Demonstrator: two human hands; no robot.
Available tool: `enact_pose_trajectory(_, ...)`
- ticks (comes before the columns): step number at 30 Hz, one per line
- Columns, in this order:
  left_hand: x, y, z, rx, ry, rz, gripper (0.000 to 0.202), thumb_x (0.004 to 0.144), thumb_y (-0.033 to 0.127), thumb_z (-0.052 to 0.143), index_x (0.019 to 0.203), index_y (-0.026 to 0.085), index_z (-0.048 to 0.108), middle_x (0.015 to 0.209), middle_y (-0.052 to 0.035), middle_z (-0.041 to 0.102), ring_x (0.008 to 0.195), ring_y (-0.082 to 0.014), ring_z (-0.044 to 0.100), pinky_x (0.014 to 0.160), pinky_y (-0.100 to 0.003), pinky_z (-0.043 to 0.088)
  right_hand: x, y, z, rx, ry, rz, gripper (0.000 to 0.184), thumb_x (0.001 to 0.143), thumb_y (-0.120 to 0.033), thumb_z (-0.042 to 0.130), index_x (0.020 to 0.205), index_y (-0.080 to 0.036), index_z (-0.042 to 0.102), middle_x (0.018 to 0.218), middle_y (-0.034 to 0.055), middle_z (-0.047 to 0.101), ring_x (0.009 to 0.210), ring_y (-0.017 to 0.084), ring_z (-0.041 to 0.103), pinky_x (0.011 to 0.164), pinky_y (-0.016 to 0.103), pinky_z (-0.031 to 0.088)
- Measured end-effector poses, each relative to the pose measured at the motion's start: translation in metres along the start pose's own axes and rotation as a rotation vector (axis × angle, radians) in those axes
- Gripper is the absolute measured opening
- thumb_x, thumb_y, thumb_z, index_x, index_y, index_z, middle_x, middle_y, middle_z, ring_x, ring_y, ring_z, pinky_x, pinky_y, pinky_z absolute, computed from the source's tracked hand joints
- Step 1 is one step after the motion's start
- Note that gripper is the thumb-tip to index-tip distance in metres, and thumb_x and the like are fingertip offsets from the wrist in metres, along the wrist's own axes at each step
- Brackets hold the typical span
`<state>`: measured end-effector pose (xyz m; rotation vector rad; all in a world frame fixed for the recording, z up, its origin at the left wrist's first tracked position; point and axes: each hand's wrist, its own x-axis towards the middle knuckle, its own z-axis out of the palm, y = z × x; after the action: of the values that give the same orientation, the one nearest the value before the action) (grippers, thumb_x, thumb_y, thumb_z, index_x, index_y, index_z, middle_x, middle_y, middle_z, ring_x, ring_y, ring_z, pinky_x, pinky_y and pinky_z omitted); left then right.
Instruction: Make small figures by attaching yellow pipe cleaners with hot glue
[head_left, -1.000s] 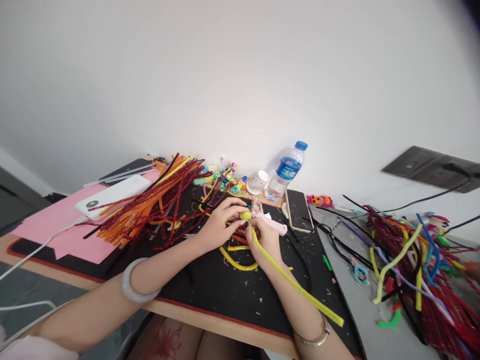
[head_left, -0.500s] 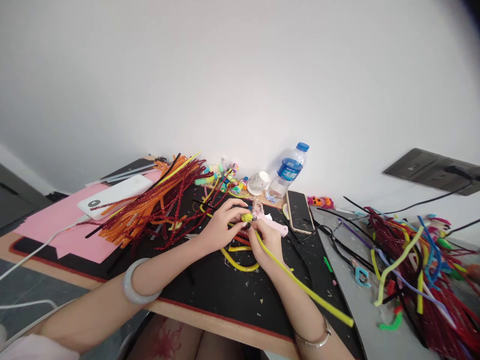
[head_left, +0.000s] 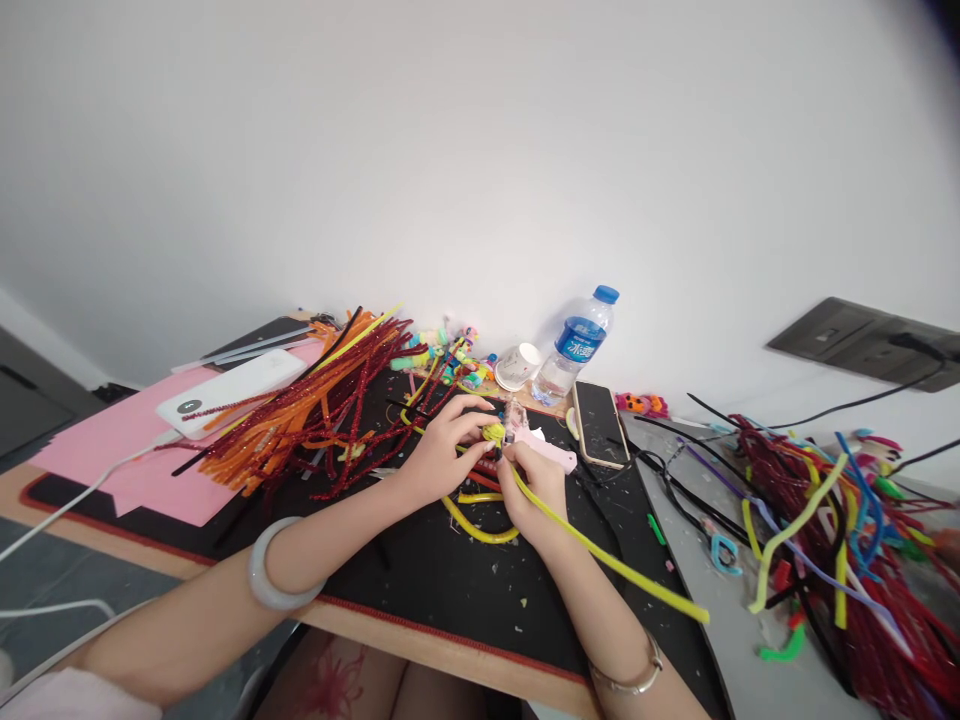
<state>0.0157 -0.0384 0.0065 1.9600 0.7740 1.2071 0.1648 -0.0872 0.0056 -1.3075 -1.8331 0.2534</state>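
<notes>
Over the black mat [head_left: 450, 580] my left hand [head_left: 442, 450] pinches a small yellow coil [head_left: 493, 433] wound from a pipe cleaner. My right hand [head_left: 531, 482] grips the same yellow pipe cleaner [head_left: 607, 560] just below the coil; its long free end trails right and toward me across the mat. Both hands are closed and touch each other at the coil. A curved yellow piece [head_left: 476, 525] lies on the mat under my hands. A pink tool [head_left: 547, 450] lies just behind my right hand.
A heap of orange and red pipe cleaners [head_left: 300, 410] lies left, beside a white power bank [head_left: 225, 390] on pink paper [head_left: 120, 450]. A phone [head_left: 598, 422], water bottle [head_left: 574, 345] and paper cup [head_left: 517, 365] stand behind. A tangle of mixed pipe cleaners [head_left: 840, 530] fills the right.
The long free end of the yellow pipe cleaner has swung further right and flatter. My hands stay together at the coil, barely shifted.
</notes>
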Motion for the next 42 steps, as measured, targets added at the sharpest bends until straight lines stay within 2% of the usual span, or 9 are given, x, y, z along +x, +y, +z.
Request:
enact_pose_trajectory(8, 0.0, 0.0, 0.001, -0.014, 0.02, 0.018, 0.023, 0.079, 0.015, 0.05, 0.1, 0.019, 0.059, 0.114, -0.0079, 0.046, 0.088, -0.0143, 0.057, 0.076, -0.029, 0.055, -0.001, 0.0, -0.001, 0.003, 0.016, -0.023, 0.017, 0.08, -0.016, 0.044, 0.063, -0.019, 0.047, 0.053, -0.0041, 0.041, 0.049, 0.009, 0.037, 0.051, 0.022, 0.03)
enact_pose_trajectory(14, 0.002, -0.006, 0.0, -0.007, 0.065, -0.027, 0.021, 0.079, 0.016, 0.051, 0.098, 0.018, 0.06, 0.114, -0.0081, 0.045, 0.078, -0.0114, 0.059, 0.077, -0.032, 0.055, -0.002, -0.002, -0.001, -0.015, -0.03, -0.051, 0.018, 0.082, -0.017, 0.043, 0.064, -0.019, 0.046, 0.054, -0.0031, 0.044, 0.049, 0.01, 0.04, 0.051, 0.023, 0.031)
enact_pose_trajectory(20, 0.005, -0.009, -0.002, 0.024, 0.12, -0.028, 0.021, 0.079, 0.018, 0.051, 0.098, 0.018, 0.06, 0.113, -0.008, 0.045, 0.081, -0.0125, 0.058, 0.077, -0.032, 0.055, -0.003, -0.007, -0.002, -0.008, -0.066, -0.1, 0.019, 0.083, -0.018, 0.042, 0.064, -0.02, 0.045, 0.055, -0.0024, 0.044, 0.05, 0.01, 0.041, 0.052, 0.023, 0.031)
enact_pose_trajectory(27, 0.009, -0.018, -0.008, 0.07, 0.196, -0.076, 0.021, 0.079, 0.017, 0.051, 0.098, 0.018, 0.06, 0.114, -0.0074, 0.045, 0.069, -0.0083, 0.058, 0.074, -0.03, 0.055, -0.006, -0.012, 0.0, -0.003, -0.117, -0.192, 0.018, 0.083, -0.016, 0.041, 0.066, -0.02, 0.043, 0.059, -0.0012, 0.046, 0.052, 0.01, 0.042, 0.053, 0.023, 0.033)
enact_pose_trajectory(35, 0.013, -0.027, -0.012, 0.095, 0.282, -0.085, 0.02, 0.077, 0.017, 0.051, 0.095, 0.017, 0.06, 0.111, -0.0074, 0.046, 0.067, -0.0078, 0.057, 0.068, -0.028, 0.055, -0.008, -0.018, 0.005, -0.061, -0.114, -0.358, 0.02, 0.082, -0.016, 0.039, 0.063, -0.019, 0.042, 0.055, -0.0024, 0.04, 0.049, 0.01, 0.037, 0.051, 0.023, 0.031)
enact_pose_trajectory(42, 0.014, -0.032, -0.015, 0.113, 0.331, -0.1, 0.021, 0.076, 0.017, 0.052, 0.096, 0.016, 0.06, 0.111, -0.008, 0.046, 0.071, -0.0095, 0.058, 0.068, -0.027, 0.055, -0.015, -0.03, 0.012, -0.122, -0.183, -0.473, 0.021, 0.081, -0.015, 0.038, 0.061, -0.019, 0.04, 0.053, -0.0028, 0.04, 0.048, 0.009, 0.035, 0.05, 0.023, 0.029)
